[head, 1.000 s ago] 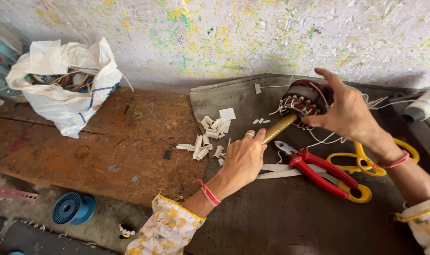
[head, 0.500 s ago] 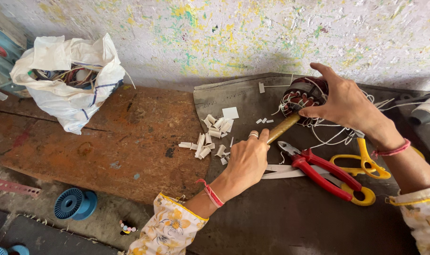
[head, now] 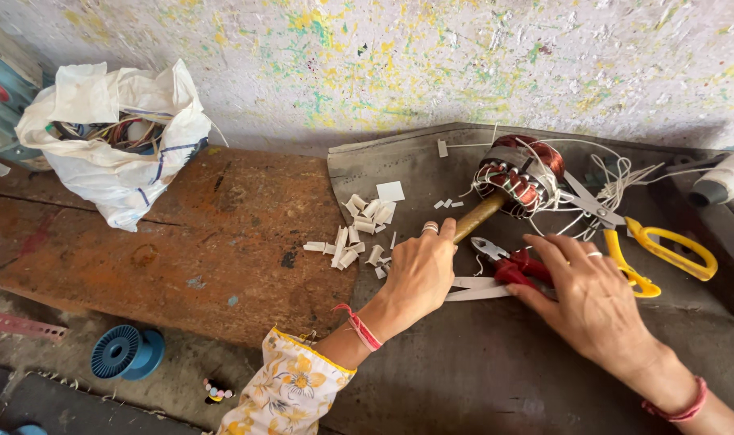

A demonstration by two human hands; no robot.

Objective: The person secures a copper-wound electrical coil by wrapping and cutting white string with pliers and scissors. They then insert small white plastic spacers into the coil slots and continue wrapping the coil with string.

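- The left hand (head: 419, 274) grips the wooden handle (head: 478, 216) under the wound stator (head: 518, 173).
- The right hand (head: 588, 298), fingers spread, settles on red pliers (head: 518, 266) below the stator.
- Winding appears complete; loose leads remain untrimmed.

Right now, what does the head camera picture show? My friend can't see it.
The left hand holds a wooden rod stuck in a copper-wound motor part, while the right hand rests on red pliers. Yellow scissors and white paper bits lie nearby.
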